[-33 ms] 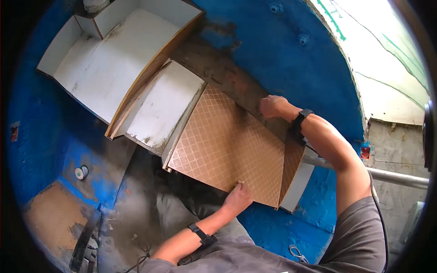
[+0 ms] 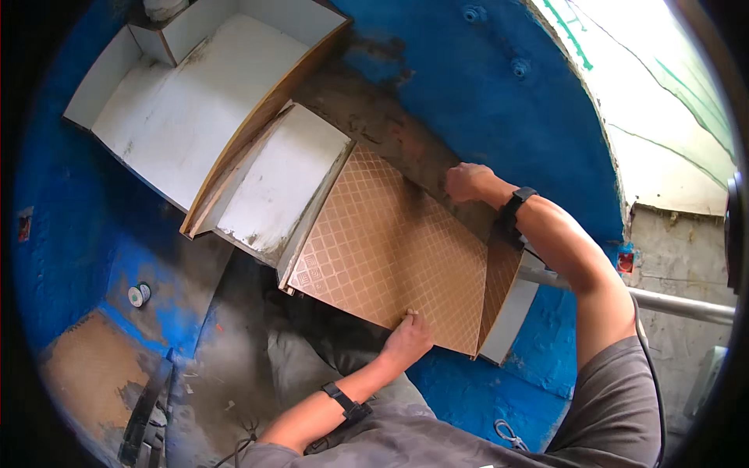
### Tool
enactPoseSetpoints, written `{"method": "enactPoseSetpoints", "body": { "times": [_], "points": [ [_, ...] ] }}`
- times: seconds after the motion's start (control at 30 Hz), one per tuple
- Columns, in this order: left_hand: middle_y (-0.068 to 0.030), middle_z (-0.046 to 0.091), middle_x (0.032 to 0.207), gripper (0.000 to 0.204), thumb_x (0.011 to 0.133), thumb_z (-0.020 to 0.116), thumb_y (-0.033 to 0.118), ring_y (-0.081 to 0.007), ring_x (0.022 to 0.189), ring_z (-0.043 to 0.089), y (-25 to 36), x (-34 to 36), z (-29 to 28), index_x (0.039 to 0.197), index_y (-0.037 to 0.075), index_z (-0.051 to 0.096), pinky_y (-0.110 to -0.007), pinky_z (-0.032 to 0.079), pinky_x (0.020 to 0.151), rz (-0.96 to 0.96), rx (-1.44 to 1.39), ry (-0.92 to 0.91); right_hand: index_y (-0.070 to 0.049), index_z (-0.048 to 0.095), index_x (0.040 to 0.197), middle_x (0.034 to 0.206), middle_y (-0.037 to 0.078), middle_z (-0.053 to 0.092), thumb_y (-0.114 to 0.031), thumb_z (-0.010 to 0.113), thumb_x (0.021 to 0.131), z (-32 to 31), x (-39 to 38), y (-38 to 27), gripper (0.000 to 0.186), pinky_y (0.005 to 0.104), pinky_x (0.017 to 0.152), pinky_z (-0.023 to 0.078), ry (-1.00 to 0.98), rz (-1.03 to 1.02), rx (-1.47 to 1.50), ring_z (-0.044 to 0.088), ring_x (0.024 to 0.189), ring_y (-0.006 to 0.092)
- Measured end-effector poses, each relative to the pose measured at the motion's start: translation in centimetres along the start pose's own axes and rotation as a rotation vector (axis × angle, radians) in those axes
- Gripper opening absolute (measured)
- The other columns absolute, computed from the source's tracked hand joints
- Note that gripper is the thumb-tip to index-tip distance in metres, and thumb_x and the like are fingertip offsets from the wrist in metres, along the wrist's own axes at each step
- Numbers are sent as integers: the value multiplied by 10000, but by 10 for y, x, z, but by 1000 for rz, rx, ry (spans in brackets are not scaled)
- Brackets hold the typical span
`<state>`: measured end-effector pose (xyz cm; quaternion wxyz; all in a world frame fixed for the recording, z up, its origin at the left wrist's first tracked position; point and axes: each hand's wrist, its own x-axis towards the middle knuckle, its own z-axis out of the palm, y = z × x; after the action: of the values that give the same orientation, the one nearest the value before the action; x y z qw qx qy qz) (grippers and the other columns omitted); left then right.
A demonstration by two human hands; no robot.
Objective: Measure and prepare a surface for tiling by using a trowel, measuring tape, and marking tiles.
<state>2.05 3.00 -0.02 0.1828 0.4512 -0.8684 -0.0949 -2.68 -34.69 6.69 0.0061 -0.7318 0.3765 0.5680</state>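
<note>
Saw, largest of all, a blue wall (image 2: 499, 86) curving behind everything else. Noted next a wide white box (image 2: 179, 117) at upper left, high-sided and edged in wood, the raised sides probably there to wall in the flat middle.

Found the patterned brown tile (image 2: 390, 249) lower down and right of centre, laid slantwise with the broad face up and lapping over part of a second brown tile (image 2: 503, 292) at the right end. Saw a smaller white panel (image 2: 285, 179) between box and tile, level with neither as far as could be judged. Could not tell the amount of support beneath the tile.

Found the hands well apart, at opposite long edges of the tile. Saw the left hand (image 2: 409, 342) pinching the near edge, presumably for steadying that side. Saw the right hand (image 2: 470, 183) curled into a fist by the far edge, perhaps for control over there; could not tell of anything inside the fist, nor of any contact with the tile.

Noticed dark straps (image 2: 515, 209) on both wrists. Spotted, smallest, a pale spool (image 2: 140, 295) at far left, well apart from the tile, perhaps to be out of the way.
</note>
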Motion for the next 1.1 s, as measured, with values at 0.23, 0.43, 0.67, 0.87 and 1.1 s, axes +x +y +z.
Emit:
{"method": "enactPoseSetpoints", "body": {
  "times": [0.23,0.43,0.67,0.87,1.1],
  "points": [
    [-142,683,902,216,856,582,206,-312,986,637,-1,-4,-2,877,38,716,-378,508,885,-36,-18,-45,-29,756,999,1046,176,740,-327,503,954,-79,-48,20,394,439,743,574,-197,150,146,720,966,305],
    [-140,674,873,205,847,583,198,-305,958,635,2,-3,6,853,36,709,-391,505,912,-23,-3,-3,-62,777,1003,1036,122,760,-248,529,955,-45,4,23,314,378,864,576,432,218,167,726,1005,301],
    [-140,672,872,186,828,593,185,-292,934,625,2,-5,7,830,42,712,-400,492,939,-30,-44,0,-72,781,912,961,151,759,-200,569,897,-39,16,-25,249,414,800,587,361,202,57,735,943,315],
    [-137,695,887,211,858,591,186,-284,926,630,-1,-6,4,896,35,733,-414,492,919,-18,-28,-31,-76,782,982,1042,142,754,-193,594,899,-43,-11,-39,236,389,811,590,269,102,62,729,1002,299],
    [-108,655,847,176,834,592,183,-271,915,616,0,-7,5,821,58,716,-379,493,917,-53,-26,23,-65,773,1019,1097,169,738,-237,563,914,-66,-35,-18,291,401,837,584,235,98,45,718,1036,306]
  ]
}}
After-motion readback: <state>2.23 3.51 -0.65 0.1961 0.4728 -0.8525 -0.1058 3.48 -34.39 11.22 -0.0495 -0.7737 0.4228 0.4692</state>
